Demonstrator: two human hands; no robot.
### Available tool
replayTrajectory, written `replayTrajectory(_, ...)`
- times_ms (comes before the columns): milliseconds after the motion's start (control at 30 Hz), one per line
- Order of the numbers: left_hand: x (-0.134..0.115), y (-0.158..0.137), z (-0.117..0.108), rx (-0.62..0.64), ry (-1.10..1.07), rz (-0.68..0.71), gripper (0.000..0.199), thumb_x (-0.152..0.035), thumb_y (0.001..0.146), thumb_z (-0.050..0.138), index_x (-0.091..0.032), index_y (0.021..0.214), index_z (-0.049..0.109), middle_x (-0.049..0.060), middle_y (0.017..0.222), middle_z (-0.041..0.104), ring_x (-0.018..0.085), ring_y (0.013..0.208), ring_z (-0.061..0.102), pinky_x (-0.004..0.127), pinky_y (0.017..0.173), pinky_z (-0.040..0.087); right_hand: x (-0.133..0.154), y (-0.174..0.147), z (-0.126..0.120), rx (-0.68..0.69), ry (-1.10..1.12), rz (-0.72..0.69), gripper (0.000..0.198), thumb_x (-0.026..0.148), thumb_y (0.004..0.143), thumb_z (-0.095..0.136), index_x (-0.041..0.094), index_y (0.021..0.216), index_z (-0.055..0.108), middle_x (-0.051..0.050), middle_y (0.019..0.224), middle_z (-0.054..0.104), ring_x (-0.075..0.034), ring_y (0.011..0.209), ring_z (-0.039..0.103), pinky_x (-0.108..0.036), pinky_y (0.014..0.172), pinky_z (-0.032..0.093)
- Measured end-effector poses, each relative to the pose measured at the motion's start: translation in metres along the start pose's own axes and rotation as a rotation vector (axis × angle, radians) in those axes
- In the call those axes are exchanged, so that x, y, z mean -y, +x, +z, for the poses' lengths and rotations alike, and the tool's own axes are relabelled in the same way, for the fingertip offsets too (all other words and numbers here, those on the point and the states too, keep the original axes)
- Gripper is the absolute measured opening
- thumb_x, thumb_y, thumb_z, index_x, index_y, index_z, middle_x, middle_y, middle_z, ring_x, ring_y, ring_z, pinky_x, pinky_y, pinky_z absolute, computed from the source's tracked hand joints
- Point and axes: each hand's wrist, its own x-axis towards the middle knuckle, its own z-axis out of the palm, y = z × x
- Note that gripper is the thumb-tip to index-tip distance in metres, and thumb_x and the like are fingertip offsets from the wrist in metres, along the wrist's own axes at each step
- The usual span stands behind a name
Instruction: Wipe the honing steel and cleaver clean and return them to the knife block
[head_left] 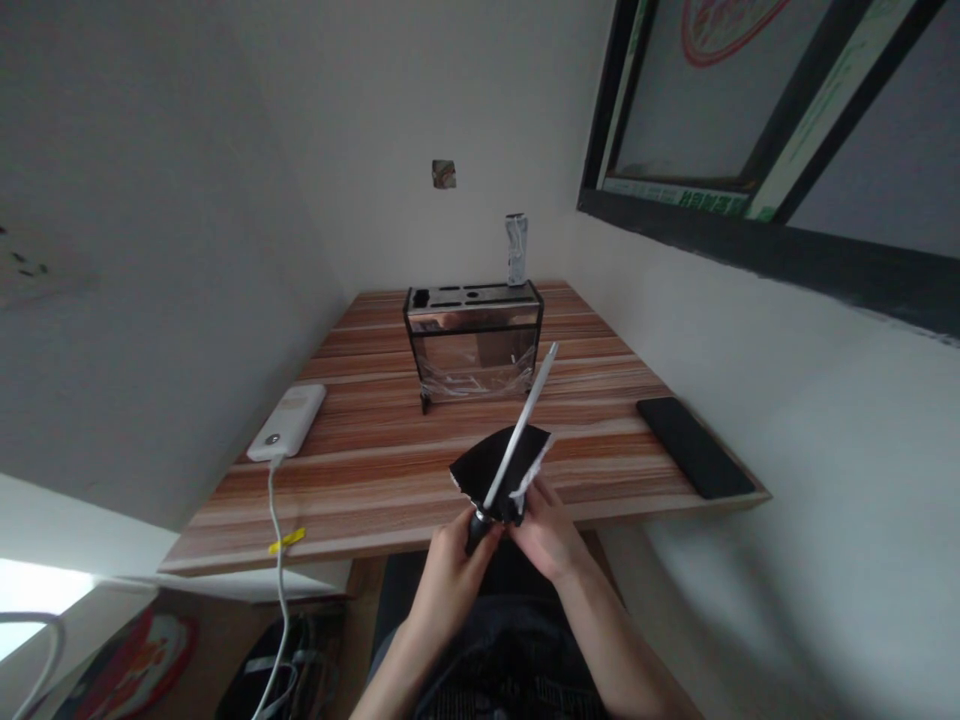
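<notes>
Black sheet (pixel 478 466) apparently being positioned, lower centre of frame;
black-handled rod (pixel 521 430) gripped by left hand (pixel 450 558); sheet pinched by right hand (pixel 551 535); steadying called for.

Slotted stand (pixel 474 320) blocks beyond rod (pixel 522 425); room between stand, phone (pixel 696 448).

A pale, black-handled knife (pixel 520 430) slants upward across a fanned, ragged-edged black sheet (pixel 480 462).
</notes>
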Motion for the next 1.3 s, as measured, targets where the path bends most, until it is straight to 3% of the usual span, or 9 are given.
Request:
replayTrajectory(167,-0.003,0.0,-0.002,-0.032,0.063,-0.002,0.024,-0.029,0.083,0.051,-0.012,0.091,0.066,0.006,0.076,0.07,0.02,0.068,0.061,0.022,0.061,0.039,0.008,-0.004,0.013,0.045,0.185,0.105,0.029,0.039,0.067,0.076,0.023,0.089,0.067,0.0,0.086,0.071,-0.017,0.08,0.065,-0.027,0.074,0.051)
replayTrajectory(400,-0.005,-0.003,-0.002,-0.044,0.106,0.022,0.023,-0.029,0.083,0.05,-0.012,0.089,0.065,0.005,0.075,0.07,0.019,0.069,0.061,0.022,0.061,0.04,0.013,-0.009,0.012,0.021,0.061,0.1,0.023,0.028,0.071,0.075,0.021,0.092,0.068,-0.001,0.089,0.071,-0.018,0.087,0.065,-0.029,0.08,0.05)
replayTrajectory(567,-0.002,-0.004,-0.002,-0.036,0.081,0.031,0.026,-0.028,0.084,0.05,-0.014,0.101,0.064,0.007,0.09,0.072,0.022,0.082,0.064,0.024,0.07,0.043,0.017,-0.009,0.013,0.064,-0.001,0.114,0.027,0.03,0.069,0.076,0.019,0.092,0.068,-0.003,0.09,0.072,-0.021,0.087,0.067,-0.033,0.082,0.051)
replayTrajectory(767,0.006,-0.006,-0.004,0.025,0.18,0.018,0.027,-0.029,0.085,0.048,-0.014,0.103,0.062,0.007,0.079,0.07,0.021,0.069,0.063,0.023,0.061,0.04,0.025,-0.007,0.014,0.243,0.039,0.178,0.028,0.034,0.074,0.071,0.016,0.096,0.071,-0.008,0.092,0.074,-0.025,0.091,0.068,-0.041,0.092,0.048)
replayTrajectory(1000,0.008,-0.008,-0.003,0.072,0.165,-0.007,0.029,-0.031,0.086,0.048,-0.014,0.105,0.062,0.006,0.076,0.068,0.02,0.068,0.061,0.023,0.061,0.039,0.024,-0.009,0.007,0.238,-0.056,0.123,0.023,0.033,0.074,0.071,0.017,0.091,0.071,-0.008,0.089,0.074,-0.025,0.091,0.068,-0.04,0.088,0.05)
replayTrajectory(1133,0.006,-0.005,-0.004,0.036,0.115,-0.013,0.032,-0.032,0.086,0.047,-0.012,0.106,0.061,0.004,0.07,0.064,0.017,0.062,0.056,0.022,0.056,0.036,0.015,-0.011,0.003,0.204,0.064,0.107,0.031,0.04,0.081,0.064,0.025,0.108,0.065,-0.004,0.108,0.07,-0.022,0.105,0.063,-0.04,0.098,0.044)
replayTrajectory(1300,0.002,-0.003,-0.005,0.035,0.07,-0.019,0.032,-0.035,0.087,0.045,-0.011,0.101,0.06,0.001,0.064,0.057,0.014,0.057,0.048,0.021,0.055,0.034,0.013,-0.01,0.004,0.216,0.222,0.148,0.037,0.051,0.08,0.061,0.028,0.108,0.066,-0.003,0.119,0.064,-0.023,0.116,0.055,-0.039,0.1,0.042)
